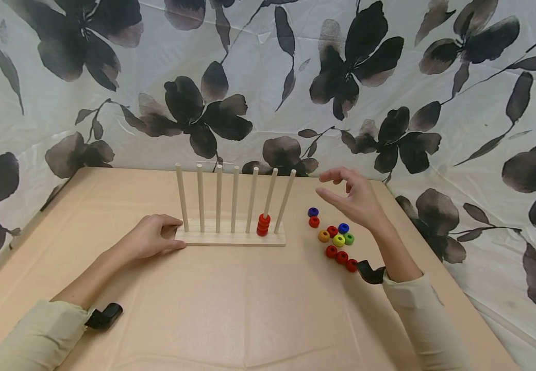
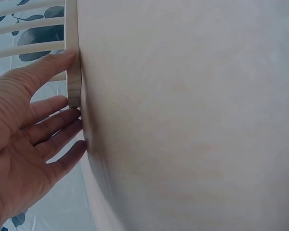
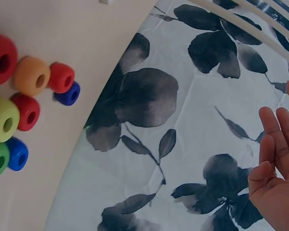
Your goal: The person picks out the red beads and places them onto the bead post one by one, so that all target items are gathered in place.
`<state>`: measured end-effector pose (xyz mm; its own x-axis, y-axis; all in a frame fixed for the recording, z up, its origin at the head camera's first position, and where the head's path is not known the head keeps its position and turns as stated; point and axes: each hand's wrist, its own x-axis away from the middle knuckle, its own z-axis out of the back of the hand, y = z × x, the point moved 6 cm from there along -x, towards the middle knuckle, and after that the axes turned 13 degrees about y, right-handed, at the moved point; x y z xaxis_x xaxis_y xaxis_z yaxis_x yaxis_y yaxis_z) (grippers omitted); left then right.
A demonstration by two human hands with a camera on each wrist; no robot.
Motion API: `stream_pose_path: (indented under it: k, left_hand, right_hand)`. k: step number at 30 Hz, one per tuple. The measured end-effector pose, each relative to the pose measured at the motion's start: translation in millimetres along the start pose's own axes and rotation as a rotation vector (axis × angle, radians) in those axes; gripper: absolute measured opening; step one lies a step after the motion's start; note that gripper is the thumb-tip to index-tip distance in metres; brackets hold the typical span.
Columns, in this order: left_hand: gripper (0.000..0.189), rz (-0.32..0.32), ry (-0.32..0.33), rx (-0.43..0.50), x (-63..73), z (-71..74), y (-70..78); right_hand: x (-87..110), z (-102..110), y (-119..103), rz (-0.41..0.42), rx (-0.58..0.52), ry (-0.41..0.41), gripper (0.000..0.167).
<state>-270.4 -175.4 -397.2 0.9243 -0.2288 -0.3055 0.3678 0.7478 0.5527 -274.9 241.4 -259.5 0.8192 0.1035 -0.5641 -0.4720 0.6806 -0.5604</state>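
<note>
A pale wooden peg stand has several upright pegs rising from a flat base. Red beads are stacked at the foot of its second peg from the right. My left hand holds the left end of the base, thumb along the front and fingers around the end and back, as the left wrist view also shows at the base edge. Raised beyond the loose beads, my right hand has its thumb and fingers apart and nothing between them. Red, blue, orange, yellow and green beads lie below it.
The loose beads lie right of the stand, with a row of red beads nearest me. Behind the table hangs a white cloth with dark flowers. Black wrist straps sit at both sleeves.
</note>
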Motion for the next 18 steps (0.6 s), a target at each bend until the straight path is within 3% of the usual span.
stream_pose_path:
  k: [18]
  left_hand:
    - [0.063, 0.004, -0.001, 0.005, 0.5, 1.3, 0.7]
  right_hand:
    - [31.5, 15, 49, -0.120, 0.031, -0.028, 0.034]
